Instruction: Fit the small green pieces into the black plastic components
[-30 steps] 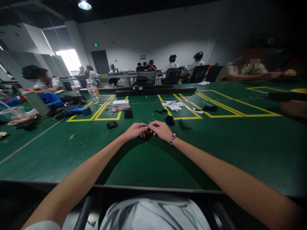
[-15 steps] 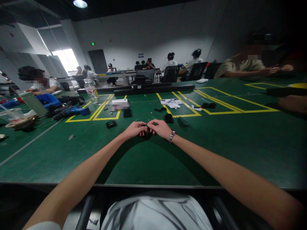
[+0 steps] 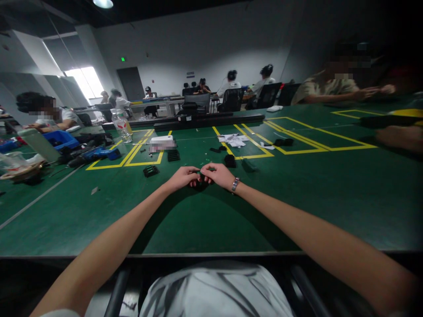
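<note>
Two-handed pinch, head view: left hand (image 3: pixel 183 177) and right hand (image 3: pixel 218 175) nearly meet over the tabletop (image 3: pixel 198 224), fingers drawn narrow; whether they hold anything, I cannot tell.
Black parts: black block (image 3: pixel 230 161) just beyond the right hand; black tray (image 3: pixel 151 171) bearing green pieces, left of the left hand.
Green surface: yellow tape (image 3: pixel 330 149) marks rectangles; white papers (image 3: pixel 235 140), a bottle (image 3: pixel 122 126) and a blue drill (image 3: pixel 113 154) lie or stand farther back.
Room: dim, pale wall (image 3: pixel 205 48), bright window (image 3: pixel 84 82), lit lamp (image 3: pixel 103 3), people seated at tables.

No text is legible: the bottle label (image 3: pixel 121 125), green sign (image 3: pixel 123 59) and wall plaque (image 3: pixel 190 73) are too small.
</note>
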The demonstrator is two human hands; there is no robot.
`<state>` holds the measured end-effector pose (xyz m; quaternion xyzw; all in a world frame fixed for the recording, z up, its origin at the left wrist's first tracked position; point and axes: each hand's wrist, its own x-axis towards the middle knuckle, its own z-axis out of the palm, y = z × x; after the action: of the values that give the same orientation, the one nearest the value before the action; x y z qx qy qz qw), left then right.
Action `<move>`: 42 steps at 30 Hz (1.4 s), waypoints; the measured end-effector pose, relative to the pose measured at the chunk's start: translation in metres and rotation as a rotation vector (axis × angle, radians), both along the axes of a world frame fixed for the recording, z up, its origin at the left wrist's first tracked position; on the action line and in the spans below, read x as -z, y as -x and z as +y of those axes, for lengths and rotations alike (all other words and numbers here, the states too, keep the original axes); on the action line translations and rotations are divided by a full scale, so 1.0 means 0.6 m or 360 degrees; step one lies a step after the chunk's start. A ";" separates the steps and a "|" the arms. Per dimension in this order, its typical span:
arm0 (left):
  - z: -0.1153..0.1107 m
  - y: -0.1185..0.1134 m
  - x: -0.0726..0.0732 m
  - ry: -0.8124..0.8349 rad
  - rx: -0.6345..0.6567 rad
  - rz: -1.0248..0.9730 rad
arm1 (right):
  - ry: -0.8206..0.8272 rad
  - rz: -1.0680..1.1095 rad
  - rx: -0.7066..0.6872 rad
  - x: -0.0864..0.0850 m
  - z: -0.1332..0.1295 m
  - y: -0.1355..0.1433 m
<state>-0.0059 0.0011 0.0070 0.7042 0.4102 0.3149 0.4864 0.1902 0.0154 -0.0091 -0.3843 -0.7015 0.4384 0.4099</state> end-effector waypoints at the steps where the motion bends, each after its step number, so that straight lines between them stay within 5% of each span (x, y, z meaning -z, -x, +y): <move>1: 0.001 0.001 0.002 -0.0010 0.0007 0.0002 | 0.0004 0.0001 -0.0004 0.000 0.000 0.000; 42: 0.005 0.002 0.008 -0.0057 0.0022 0.0047 | -0.0053 -0.0063 -0.0009 -0.001 -0.003 0.000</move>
<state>-0.0070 0.0040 0.0025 0.7202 0.4068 0.3083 0.4699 0.1903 0.0137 -0.0084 -0.3840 -0.7177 0.4202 0.4011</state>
